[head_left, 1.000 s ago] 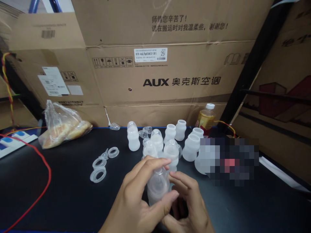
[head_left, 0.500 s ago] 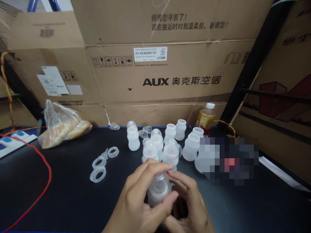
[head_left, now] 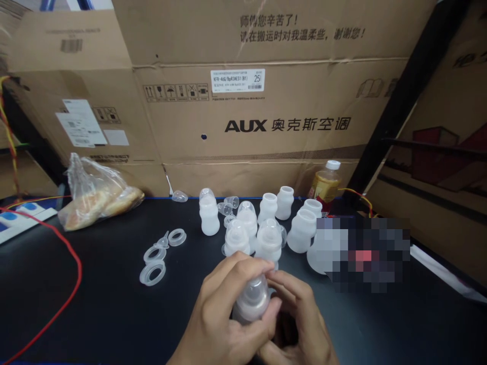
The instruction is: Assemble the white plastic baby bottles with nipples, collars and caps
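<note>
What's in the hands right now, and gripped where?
A small translucent bottle, held by both hands: the left hand wraps its body, the right hand has its fingertips at the capped top.

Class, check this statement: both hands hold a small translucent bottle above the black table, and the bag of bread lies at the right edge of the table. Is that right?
One detail is wrong. The head view shows the bag of bread at the left of the black table, not the right. The left hand and right hand do hold the small translucent bottle.
</note>
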Action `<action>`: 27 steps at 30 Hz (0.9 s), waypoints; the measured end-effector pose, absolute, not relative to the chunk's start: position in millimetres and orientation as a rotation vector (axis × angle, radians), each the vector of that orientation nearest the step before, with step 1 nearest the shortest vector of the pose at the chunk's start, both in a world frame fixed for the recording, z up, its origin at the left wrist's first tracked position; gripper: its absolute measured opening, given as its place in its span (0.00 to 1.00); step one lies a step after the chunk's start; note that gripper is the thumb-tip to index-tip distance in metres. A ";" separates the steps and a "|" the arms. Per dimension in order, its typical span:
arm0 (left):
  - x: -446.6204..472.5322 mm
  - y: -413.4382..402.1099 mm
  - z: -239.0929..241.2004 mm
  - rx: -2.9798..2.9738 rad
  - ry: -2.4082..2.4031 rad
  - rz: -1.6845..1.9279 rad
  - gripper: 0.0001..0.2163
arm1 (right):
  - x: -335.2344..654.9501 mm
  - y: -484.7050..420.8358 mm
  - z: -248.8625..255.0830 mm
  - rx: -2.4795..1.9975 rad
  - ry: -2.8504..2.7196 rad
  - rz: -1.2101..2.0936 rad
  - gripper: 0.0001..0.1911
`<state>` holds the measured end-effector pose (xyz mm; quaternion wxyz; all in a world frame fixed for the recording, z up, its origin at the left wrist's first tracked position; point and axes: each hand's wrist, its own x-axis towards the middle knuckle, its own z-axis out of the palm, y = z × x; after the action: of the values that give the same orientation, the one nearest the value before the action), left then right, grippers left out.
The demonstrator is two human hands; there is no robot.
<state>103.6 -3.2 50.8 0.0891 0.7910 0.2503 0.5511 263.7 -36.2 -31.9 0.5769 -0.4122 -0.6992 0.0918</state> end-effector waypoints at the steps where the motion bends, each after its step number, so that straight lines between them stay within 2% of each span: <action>1: 103.4 -3.2 50.8 2.374 0.754 1.645 0.22 | 263.3 -36.5 -32.5 -0.973 -1.627 0.201 0.28; 10: 106.0 -1.7 54.8 2.448 0.790 1.631 0.19 | 263.4 -39.5 -27.3 -0.983 -1.627 0.196 0.26; 14: 107.8 -3.7 55.4 2.436 0.811 1.560 0.15 | 264.1 -41.2 -20.6 -0.961 -1.645 0.261 0.29; 27: 105.9 -8.3 29.2 2.300 0.865 1.573 0.21 | 263.8 -39.8 -37.3 -0.999 -1.621 0.273 0.24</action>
<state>105.9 -8.3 29.2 0.1118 0.7833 0.2947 0.5358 263.8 -39.8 -37.3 0.5719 -0.4260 -0.6913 0.1165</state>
